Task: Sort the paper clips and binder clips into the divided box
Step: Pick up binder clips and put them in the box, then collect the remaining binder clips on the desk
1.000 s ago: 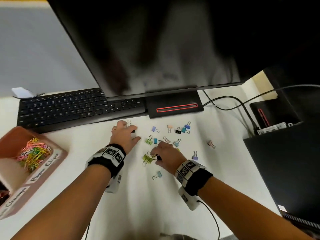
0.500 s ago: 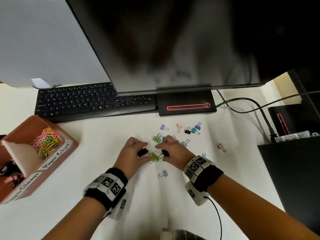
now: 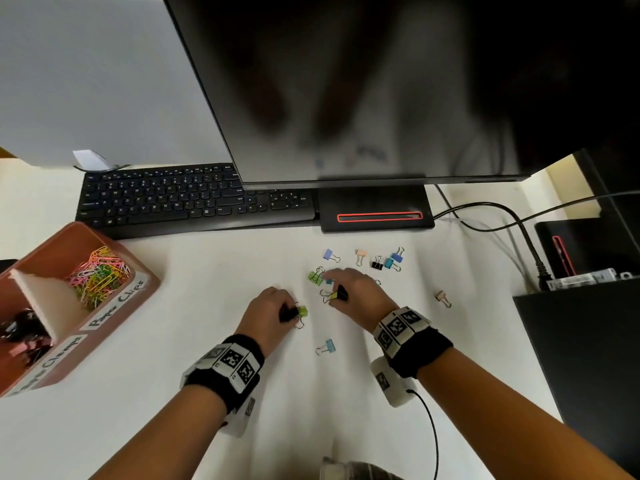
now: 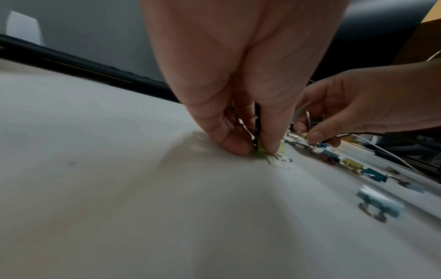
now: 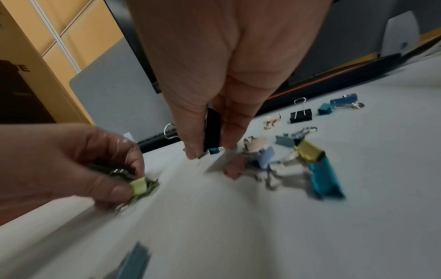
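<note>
Left hand [image 3: 268, 315] has just pulled clear of the right hand [image 3: 356, 292] pinching a green binder clip [image 3: 302, 311], right clamps a black binder clip [image 5: 213, 130] — both loads box-bound, I'd say.

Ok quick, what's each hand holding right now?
Left hand: pinching a green binder clip, plus a black one.
Right hand: pinching a black binder clip.

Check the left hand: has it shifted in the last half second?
Yes. Against the red-lined monitor base, the left hand has drawn back toward the person and leftward, away from the right hand, pinching a green binder clip.
</note>
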A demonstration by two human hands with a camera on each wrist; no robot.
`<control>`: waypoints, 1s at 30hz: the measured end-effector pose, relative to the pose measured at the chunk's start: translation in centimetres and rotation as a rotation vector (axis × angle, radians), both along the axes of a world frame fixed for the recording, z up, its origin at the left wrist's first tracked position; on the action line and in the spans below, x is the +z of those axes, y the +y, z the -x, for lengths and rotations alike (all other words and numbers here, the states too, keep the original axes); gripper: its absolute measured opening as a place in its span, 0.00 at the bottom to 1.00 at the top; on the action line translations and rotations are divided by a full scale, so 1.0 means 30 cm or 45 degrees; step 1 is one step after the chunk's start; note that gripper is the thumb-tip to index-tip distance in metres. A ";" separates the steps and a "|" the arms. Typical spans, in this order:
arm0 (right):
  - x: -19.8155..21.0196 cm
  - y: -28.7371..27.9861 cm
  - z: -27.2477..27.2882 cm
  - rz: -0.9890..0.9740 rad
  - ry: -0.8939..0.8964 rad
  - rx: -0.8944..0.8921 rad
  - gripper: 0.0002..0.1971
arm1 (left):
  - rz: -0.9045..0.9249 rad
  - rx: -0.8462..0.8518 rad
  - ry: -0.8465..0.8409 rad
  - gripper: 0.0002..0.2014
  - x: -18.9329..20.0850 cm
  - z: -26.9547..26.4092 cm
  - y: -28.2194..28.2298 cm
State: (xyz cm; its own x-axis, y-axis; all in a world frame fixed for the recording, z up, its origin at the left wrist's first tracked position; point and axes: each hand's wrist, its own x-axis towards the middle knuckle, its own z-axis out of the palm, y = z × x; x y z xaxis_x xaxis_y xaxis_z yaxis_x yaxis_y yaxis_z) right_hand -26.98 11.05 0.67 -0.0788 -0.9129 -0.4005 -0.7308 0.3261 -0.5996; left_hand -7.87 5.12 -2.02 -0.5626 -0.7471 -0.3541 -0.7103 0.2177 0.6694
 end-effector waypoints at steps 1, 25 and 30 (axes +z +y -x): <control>0.011 -0.016 0.002 0.010 -0.003 -0.008 0.25 | -0.007 0.009 -0.001 0.09 0.000 -0.016 -0.007; 0.180 -0.305 -0.610 0.257 -0.072 0.473 0.12 | 0.076 0.664 0.034 0.11 0.346 -0.730 -0.165; 0.262 -0.440 -1.012 0.348 -0.215 0.605 0.15 | -0.285 1.119 0.335 0.19 0.395 -0.931 -0.226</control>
State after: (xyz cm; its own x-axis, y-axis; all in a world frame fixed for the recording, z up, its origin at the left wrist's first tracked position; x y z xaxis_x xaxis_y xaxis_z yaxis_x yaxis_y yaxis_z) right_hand 3.39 -2.16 8.53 0.4100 -0.9047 -0.1163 -0.6461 -0.1980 -0.7371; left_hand 20.07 -1.65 9.82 0.0873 -0.8718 -0.4821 -0.3789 -0.4766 0.7933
